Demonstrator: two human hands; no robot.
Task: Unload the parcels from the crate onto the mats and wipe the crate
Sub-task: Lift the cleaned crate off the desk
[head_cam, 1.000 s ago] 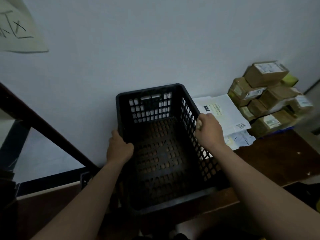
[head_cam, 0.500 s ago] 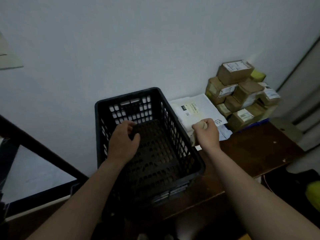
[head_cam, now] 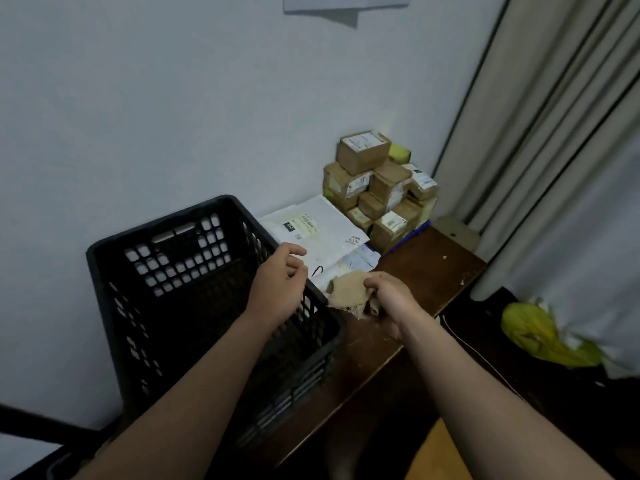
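You have let go of the crate and taken up the cloth.
A second ago both your hands held the rims of the black plastic crate [head_cam: 156, 225]. Now your right hand [head_cam: 391, 301] is off it at the centre of the frame, its fingers curled round a crumpled beige cloth [head_cam: 346, 292] above the desk [head_cam: 422, 268]. Your left hand [head_cam: 277, 285] is over the crate's right rim, fingers loosely bent, holding nothing. The crate stands at lower left and no parcel shows inside. The cardboard parcels [head_cam: 377, 188] and white mailer bags [head_cam: 311, 230] lie by the wall. Unloading looks finished; wiping should begin.
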